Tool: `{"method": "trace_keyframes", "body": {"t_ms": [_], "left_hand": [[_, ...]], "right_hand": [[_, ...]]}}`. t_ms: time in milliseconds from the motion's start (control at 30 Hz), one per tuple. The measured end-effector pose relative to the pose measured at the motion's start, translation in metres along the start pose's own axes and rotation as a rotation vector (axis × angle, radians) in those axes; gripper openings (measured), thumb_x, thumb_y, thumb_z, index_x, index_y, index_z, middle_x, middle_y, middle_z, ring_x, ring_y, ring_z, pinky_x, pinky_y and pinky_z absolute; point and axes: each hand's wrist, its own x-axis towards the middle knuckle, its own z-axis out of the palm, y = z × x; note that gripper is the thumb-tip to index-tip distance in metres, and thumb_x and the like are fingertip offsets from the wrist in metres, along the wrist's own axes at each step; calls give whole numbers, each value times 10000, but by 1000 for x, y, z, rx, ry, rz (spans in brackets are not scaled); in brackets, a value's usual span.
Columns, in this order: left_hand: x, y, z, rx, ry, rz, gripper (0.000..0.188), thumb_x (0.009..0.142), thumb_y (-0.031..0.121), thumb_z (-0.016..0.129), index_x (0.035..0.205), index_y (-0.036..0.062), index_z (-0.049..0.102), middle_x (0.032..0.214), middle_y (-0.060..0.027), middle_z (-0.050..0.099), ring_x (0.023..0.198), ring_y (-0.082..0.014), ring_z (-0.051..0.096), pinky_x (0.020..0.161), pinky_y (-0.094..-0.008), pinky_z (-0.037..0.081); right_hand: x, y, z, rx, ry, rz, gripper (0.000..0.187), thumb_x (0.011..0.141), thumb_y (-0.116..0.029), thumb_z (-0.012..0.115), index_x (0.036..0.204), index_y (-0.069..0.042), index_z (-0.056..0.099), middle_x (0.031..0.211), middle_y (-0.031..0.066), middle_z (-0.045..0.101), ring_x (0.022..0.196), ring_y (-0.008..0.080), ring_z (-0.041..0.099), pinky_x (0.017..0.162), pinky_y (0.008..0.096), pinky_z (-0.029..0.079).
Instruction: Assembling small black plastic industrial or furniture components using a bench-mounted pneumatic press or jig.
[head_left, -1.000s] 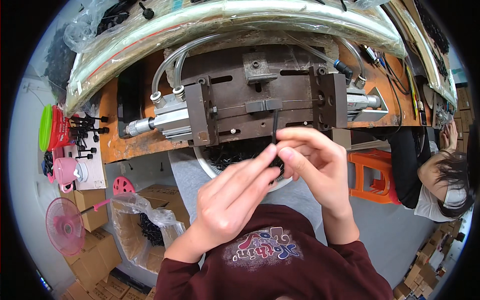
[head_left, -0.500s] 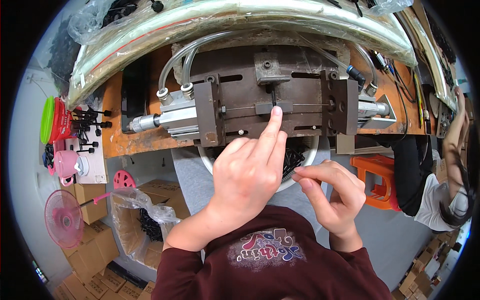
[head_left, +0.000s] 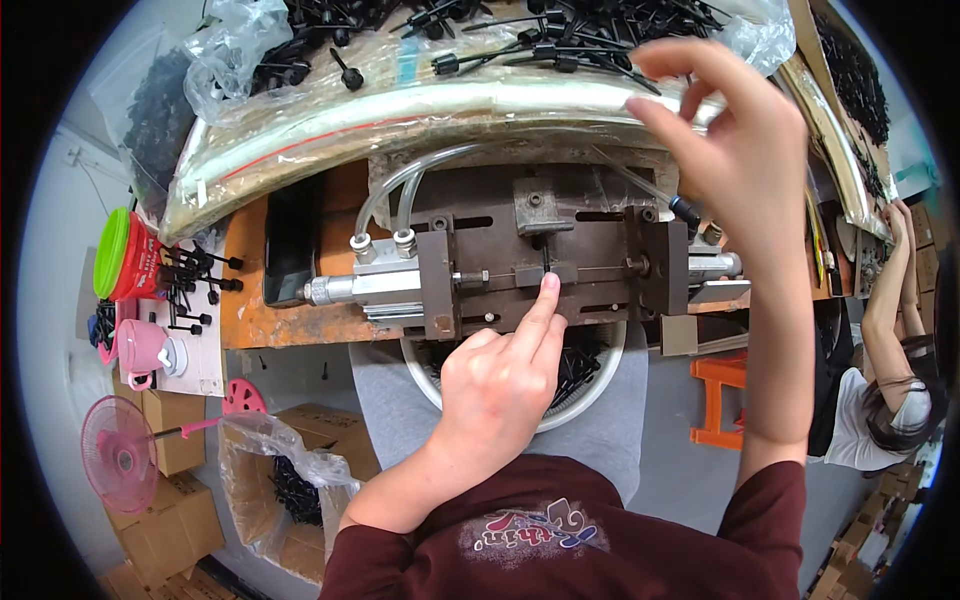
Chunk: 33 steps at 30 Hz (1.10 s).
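Observation:
My left hand point(head_left: 500, 375) stretches its index finger onto the lower end of a thin black rod point(head_left: 547, 258), with the other fingers partly curled. That rod stands in a small grey metal block point(head_left: 528, 277) at the middle of a brown steel fixture point(head_left: 505, 210). My right hand point(head_left: 750, 130) is raised at the far right, slightly blurred. Its thumb and index finger are apart near a pile of black rods with knobbed ends point(head_left: 560, 55). The tip of one rod shows between those fingers; it does not look gripped.
Air cylinders point(head_left: 390, 283) with clear hoses point(head_left: 390, 190) flank the fixture. A plastic-wrapped padded edge point(head_left: 400, 110) lies behind it. Below is a white basin point(head_left: 612, 378) of black pieces. A pink fan point(head_left: 120, 455) and cartons stand left. Another person point(head_left: 885, 410) sits at right beyond an orange stool point(head_left: 708, 400).
My right hand has gone from beside my left hand up to the pile, opening its pinch. The cylinder rods have moved inward toward the block. My left index finger stays on the rod; the view has shifted.

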Motion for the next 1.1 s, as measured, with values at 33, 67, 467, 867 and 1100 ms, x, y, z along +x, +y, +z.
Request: {"method": "trace_keyframes", "body": {"t_ms": [33,67,467,867,1100], "left_hand": [[-1,-1,-1,-10,4,0,243,680,87,765,910,49,697,1183,-71,671,518,-148,557,536,-248,470],[-1,-2,-4,-47,3,-5,240,682,93,768,907,50,697,1182,-73,671,520,-149,559,536,-248,470],[-54,-8,-18,-560,-426,6,202,749,167,751,925,85,694,1190,-48,665,679,-215,673,613,-303,536],[-105,-22,51,-521,-610,-112,225,773,191,725,962,73,699,1201,-72,651,819,-268,692,699,-365,558],[-112,-28,66,-460,-522,-152,219,758,160,727,946,51,697,1195,-91,650,842,-277,689,716,-367,561]], "right_hand": [[15,2,3,-91,-29,-43,202,872,-147,683,1002,7,694,902,33,691,743,80,602,677,239,491],[25,-6,6,-177,-27,-88,234,813,-127,695,983,12,615,882,116,664,778,189,623,684,308,511],[90,21,38,-267,-662,16,480,689,-46,658,1139,38,512,996,252,644,1000,385,615,860,417,504],[100,10,36,-383,-718,-137,304,700,-93,678,991,-5,683,989,206,668,957,348,639,846,426,515],[93,29,33,-344,-574,-194,259,676,-97,699,917,-1,705,953,162,552,922,332,596,811,415,500]]}}
